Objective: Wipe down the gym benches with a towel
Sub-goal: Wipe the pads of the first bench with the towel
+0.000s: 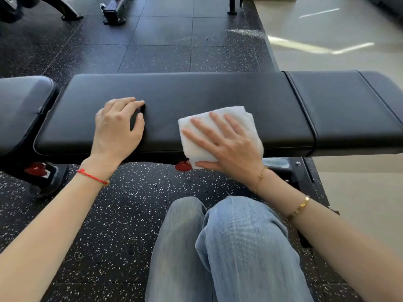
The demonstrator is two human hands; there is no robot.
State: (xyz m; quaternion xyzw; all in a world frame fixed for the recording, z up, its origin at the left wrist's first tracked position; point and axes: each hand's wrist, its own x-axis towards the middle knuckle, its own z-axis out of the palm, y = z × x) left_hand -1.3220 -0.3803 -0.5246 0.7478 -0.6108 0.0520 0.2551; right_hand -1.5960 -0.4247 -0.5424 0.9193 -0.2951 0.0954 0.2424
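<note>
Right hand [226, 147] lies flat, fingers spread, pressing a folded white towel [246, 120] onto the near edge of the bench pad [196, 94]; thumb tucks under the towel's lower corner where it hangs over the edge. Left hand [118, 127] rests on the pad to the left, fingers loosely bent, holding nothing, looks like bracing. Progress: wipe is mid-pad; no visible wet trail, so can't tell which parts are done. My guess: the right section [340, 105] past the seam and the separate seat pad [24, 105] at left remain. Pad is smooth black vinyl, matte. Below it is speckled rubber floor [122, 214], with pale glossy tile [327, 29] at right. Other equipment bases [113, 14] stand further back.
</note>
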